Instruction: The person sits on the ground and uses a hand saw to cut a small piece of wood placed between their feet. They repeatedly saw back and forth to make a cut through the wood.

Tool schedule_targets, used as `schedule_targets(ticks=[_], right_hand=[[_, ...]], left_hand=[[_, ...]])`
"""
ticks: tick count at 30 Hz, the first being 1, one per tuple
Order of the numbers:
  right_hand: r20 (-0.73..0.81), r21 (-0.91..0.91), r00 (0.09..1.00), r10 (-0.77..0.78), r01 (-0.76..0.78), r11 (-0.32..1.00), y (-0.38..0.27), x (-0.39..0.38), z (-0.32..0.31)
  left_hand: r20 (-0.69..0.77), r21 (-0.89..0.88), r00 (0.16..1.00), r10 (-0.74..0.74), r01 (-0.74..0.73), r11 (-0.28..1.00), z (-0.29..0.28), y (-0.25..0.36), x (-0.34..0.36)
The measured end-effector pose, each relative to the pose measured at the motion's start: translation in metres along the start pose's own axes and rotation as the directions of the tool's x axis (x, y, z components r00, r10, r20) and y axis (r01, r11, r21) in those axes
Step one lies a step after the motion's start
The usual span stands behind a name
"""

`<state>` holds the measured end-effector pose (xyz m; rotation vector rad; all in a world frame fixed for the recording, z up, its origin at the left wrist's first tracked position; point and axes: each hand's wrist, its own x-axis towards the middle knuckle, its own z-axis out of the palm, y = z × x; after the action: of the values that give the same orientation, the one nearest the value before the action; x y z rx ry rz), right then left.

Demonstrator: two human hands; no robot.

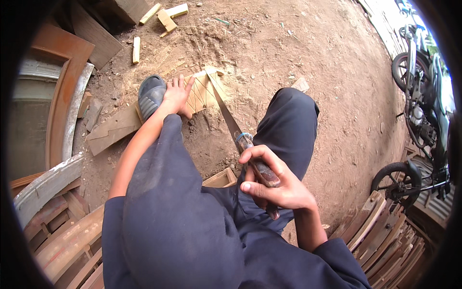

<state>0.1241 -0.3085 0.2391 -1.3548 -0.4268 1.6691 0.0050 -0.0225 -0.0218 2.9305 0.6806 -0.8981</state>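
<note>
My right hand [284, 188] is wrapped round the worn brown handle of a handsaw [227, 115]. Its narrow blade reaches away from me, with the tip over the far end of a wooden board [198, 100]. Dark lines are drawn across the board's pale face. Fingers spread, my left hand [176, 98] presses flat on the board beside those lines. A grey sandal [152, 96] on my left foot rests on the board too, next to that hand. Pale sawdust lies on the ground around the board's far end.
Pale wood offcuts [166, 20] lie on the dirt at the far left. A brown wooden frame [55, 96] leans at the left. Stacked wood strips [385, 231] stand near right, below a parked motorcycle [416, 101]. A small wooden box-like piece [220, 178] lies between my legs.
</note>
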Motion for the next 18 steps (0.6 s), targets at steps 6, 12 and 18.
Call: schedule_targets(ticks=[6, 12, 18], right_hand=[[0.239, 0.506, 0.916, -0.323, 0.167, 0.846, 0.021, 0.037, -0.012], [0.335, 0.677, 0.867, -0.368, 0.050, 0.734, 0.017, 0.042, -0.023], [0.178, 0.779, 0.964, -0.196, -0.016, 0.627, 0.017, 0.032, -0.043]], left_hand=[[0.015, -0.002, 1.000, -0.001, 0.001, 1.000, -0.004, 0.004, 0.001], [0.009, 0.008, 1.000, -0.010, 0.010, 1.000, 0.001, 0.000, 0.000], [0.030, -0.001, 1.000, 0.003, -0.003, 1.000, -0.002, 0.003, 0.002]])
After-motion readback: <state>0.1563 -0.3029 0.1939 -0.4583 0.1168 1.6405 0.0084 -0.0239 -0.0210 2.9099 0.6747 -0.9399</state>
